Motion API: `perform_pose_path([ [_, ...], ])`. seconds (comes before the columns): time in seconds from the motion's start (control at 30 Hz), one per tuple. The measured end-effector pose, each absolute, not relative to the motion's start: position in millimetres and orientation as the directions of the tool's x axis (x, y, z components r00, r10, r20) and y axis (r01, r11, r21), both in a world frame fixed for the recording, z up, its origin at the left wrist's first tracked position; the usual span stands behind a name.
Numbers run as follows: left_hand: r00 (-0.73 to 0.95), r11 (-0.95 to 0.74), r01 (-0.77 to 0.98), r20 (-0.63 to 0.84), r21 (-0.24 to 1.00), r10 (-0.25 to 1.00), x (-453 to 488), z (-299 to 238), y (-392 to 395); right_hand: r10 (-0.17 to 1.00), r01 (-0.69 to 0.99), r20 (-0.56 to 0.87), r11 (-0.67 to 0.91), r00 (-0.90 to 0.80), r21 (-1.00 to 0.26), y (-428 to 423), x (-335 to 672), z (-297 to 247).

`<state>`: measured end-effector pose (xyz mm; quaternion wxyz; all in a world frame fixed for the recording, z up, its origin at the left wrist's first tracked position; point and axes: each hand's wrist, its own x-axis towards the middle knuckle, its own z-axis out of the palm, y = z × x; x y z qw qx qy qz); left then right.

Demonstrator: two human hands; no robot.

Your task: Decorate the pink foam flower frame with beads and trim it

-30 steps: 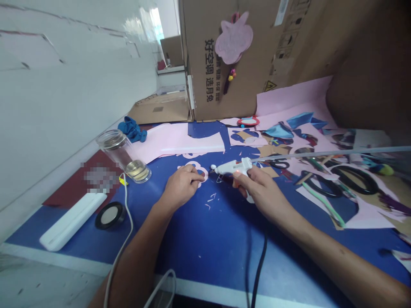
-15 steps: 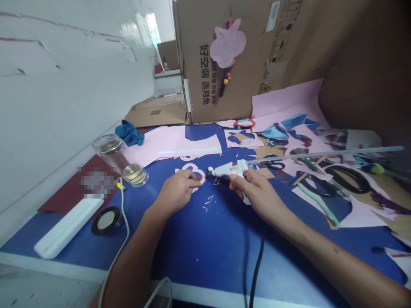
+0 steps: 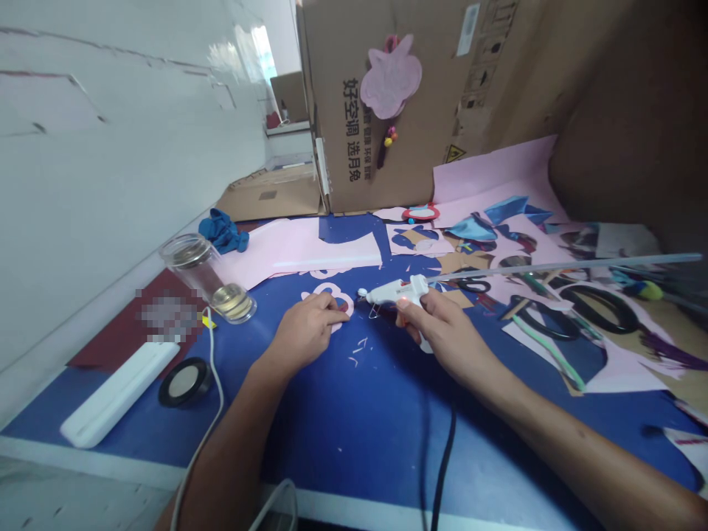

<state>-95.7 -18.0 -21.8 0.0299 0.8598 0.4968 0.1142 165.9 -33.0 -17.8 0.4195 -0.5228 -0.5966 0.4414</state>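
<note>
A white hot glue gun [image 3: 390, 292] is gripped in my right hand [image 3: 445, 328], its nozzle aimed left, just above the blue table. A long translucent glue stick [image 3: 564, 264] runs out of its back to the right. My left hand [image 3: 307, 330] is closed, fingertips on a scalloped pink paper cutout [image 3: 348, 301] with an open middle. Part of that cutout lies hidden under the fingers. The nozzle stands a short gap right of the cutout. Small pink scraps [image 3: 361, 346] lie below it.
At left are a glass jar [image 3: 202, 269] with pale liquid, black tape roll [image 3: 184, 382], white power strip [image 3: 116, 398] and white cable [image 3: 217, 376]. Pink sheets [image 3: 326, 251], blue fabric [image 3: 473, 227] and black rings [image 3: 600, 308] spread behind and right. A cardboard box [image 3: 337, 44] stands behind.
Both hands and the glue gun hold nearly the same places. The black cord below the gun has shifted slightly to the right.
</note>
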Motion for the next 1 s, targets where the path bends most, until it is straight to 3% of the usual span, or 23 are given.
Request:
perform_pose_path([
  [0.37, 0.476, -0.491, 0.867, 0.152, 0.082, 0.866, -90.1, -22.0, -17.6, 0.994, 0.255, 0.040, 0.065, -0.103, -0.965, -33.3, 165.9, -16.2],
  [0.6, 0.475, -0.494, 0.863, 0.162, 0.108, 0.865, -90.1, -23.2, -17.4, 0.994, 0.270, 0.046, 0.070, -0.095, -0.960, -33.0, 165.8, -16.6],
  [1.0, 0.393, -0.436, 0.795, 0.191, 0.422, 0.900, -98.8, -16.7, -17.3, 0.995, 0.296, 0.030, 0.058, -0.096, -0.953, -34.3, 167.0, -13.5],
])
